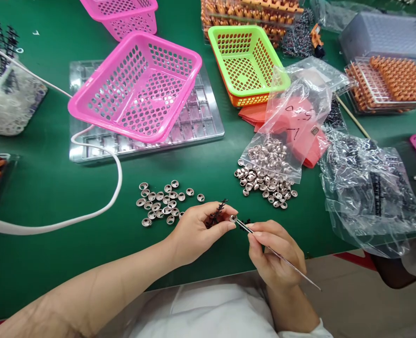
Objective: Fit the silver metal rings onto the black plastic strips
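My left hand [197, 230] is closed, thumb and forefinger pinching a small silvery metal cup [233, 218] with a hole in it. Black branched plastic pieces [216, 215] stick up from behind the same thumb, apparently held in the palm. In my right hand [280, 256] are thin metal tweezers [281, 259], whose tips touch or nearly touch the cup. A bit of black plastic [245, 223] shows just behind the tweezers. Left of my hands lie several loose metal cups [159, 195]; a denser pile of cups [264, 183] spills from a clear bag [288, 141] beyond my right hand.
A pink basket [190, 110] rests on a clear compartment tray [208, 126]. Further back are a green basket [225, 87] and trays of orange parts [401, 80]. A white cable [118, 188] curves across the left, and plastic bags [369, 197] lie at the right edge.
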{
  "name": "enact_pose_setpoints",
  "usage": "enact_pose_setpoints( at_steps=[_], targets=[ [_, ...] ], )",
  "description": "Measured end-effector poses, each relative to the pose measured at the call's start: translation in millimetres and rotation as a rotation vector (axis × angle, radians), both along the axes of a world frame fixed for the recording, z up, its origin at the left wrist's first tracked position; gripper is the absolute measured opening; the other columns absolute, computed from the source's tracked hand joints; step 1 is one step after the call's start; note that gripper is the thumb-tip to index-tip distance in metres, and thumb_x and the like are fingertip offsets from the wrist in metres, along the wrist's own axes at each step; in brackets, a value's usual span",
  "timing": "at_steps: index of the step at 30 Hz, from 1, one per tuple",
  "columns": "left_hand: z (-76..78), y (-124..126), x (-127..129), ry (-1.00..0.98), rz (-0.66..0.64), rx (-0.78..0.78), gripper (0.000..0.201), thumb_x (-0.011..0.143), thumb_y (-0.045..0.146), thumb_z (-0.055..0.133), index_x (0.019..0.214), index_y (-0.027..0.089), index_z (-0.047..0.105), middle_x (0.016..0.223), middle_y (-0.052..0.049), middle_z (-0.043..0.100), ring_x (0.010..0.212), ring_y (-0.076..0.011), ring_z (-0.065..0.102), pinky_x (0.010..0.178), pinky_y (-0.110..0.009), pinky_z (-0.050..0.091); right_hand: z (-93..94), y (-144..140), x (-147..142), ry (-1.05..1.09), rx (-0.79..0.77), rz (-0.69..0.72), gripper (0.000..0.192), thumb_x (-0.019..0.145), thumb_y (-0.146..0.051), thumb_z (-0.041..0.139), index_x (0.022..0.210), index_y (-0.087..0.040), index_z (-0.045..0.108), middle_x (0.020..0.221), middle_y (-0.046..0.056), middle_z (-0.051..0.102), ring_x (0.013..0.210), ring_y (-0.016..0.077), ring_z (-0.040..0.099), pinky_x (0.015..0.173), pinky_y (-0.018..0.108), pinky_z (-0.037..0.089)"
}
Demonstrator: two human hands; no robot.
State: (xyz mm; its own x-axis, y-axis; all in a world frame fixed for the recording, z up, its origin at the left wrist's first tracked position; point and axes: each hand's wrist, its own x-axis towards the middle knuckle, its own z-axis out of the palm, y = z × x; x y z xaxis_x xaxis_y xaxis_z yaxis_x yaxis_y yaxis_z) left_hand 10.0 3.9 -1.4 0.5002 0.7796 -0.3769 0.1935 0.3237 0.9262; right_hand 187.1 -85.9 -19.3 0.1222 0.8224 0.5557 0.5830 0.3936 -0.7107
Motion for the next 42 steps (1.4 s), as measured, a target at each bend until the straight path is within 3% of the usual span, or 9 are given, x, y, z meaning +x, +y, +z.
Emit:
enact_pose_setpoints(
  at_steps=[14, 42],
  targets=[
    [0.4, -0.1, -0.1, 0.001, 0.005, -0.015, 0.018, 0.081, 0.027, 0.072, 0.096, 0.018, 0.075, 0.087, -0.004, 0.076, 0.076, -0.0167, 0.069, 0.07, -0.027, 0.057, 3.3, 0.7, -1.4, 0.035, -0.032, -0.017, 0.026, 0.084, -0.006, 0.068, 0.105, -0.023, 0.065, 0.093, 0.005, 0.077, 0.077, 0.0178, 0.075, 0.063, 0.032, 0.063],
    [-1.2, -1.2, -0.5, -0.005, 0.021, -0.019, 0.016, 0.08, 0.026, 0.072, 0.092, 0.016, 0.074, 0.082, -0.003, 0.073, 0.072, -0.0148, 0.066, 0.067, -0.025, 0.054, 0.1, 0.8, -0.5, 0.003, -0.02, 0.042, 0.033, 0.08, 0.001, 0.07, 0.106, -0.019, 0.064, 0.097, 0.007, 0.076, 0.084, 0.0183, 0.075, 0.067, 0.033, 0.063]
  ],
)
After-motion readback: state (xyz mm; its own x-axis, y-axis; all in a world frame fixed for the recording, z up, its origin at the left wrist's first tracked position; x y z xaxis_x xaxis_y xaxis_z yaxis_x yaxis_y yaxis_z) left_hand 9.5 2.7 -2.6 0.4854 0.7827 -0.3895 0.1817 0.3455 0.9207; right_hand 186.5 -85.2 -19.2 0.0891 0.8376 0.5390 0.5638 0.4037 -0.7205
